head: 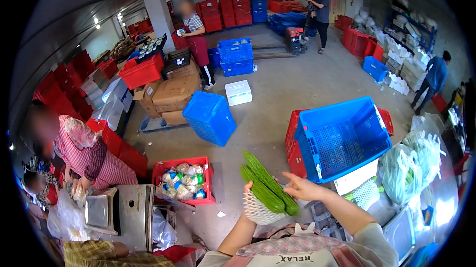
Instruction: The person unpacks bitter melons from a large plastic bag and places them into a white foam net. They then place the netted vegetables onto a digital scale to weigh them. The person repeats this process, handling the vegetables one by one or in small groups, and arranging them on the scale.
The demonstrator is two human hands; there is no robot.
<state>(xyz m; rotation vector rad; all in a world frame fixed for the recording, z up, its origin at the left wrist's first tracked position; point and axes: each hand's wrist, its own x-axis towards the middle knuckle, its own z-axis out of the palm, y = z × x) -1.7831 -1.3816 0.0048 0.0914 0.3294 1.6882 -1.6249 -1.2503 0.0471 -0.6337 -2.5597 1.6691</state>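
Two long green bumpy gourds, likely bitter melons [269, 183], lie side by side in front of my body. My left hand [248, 189] holds them from the left side, partly hidden behind a white foam mesh sleeve [260, 207] that wraps around their lower left part. My right hand [299, 187] is at the right of the gourds, its index finger stretched out and its thumb near their side; whether it touches them is hard to tell. More green produce in foam mesh [366, 193] lies to the right, beside bags.
An empty blue crate [344, 140] stands on red crates ahead right. Bagged green vegetables [403, 172] lie at right. A red crate [211, 189] of wrapped produce is at left, near a metal table [135, 215] with a scale [99, 211]. Several co-workers stand around.
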